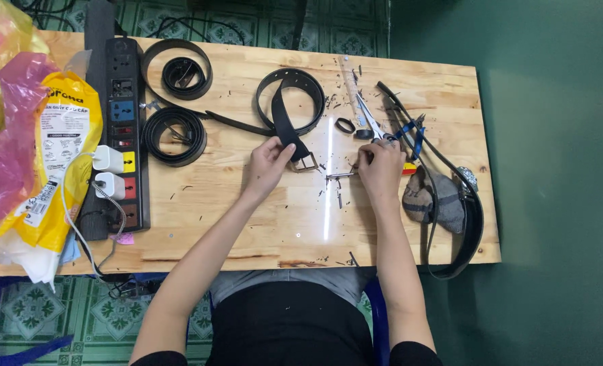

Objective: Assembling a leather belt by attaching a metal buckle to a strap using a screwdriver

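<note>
Pale wooden table (247, 224) over green tiled floor (77, 312), left hand (269, 165) fingers pinching black belt (288, 115), right hand (381, 167) gripping metal tool (340, 175)

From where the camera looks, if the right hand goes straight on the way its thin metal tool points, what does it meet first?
Probably the belt buckle. The right hand holds a thin metal tool that points toward the left hand, and the buckle lies nearest in that line. Depth is unclear.
</note>
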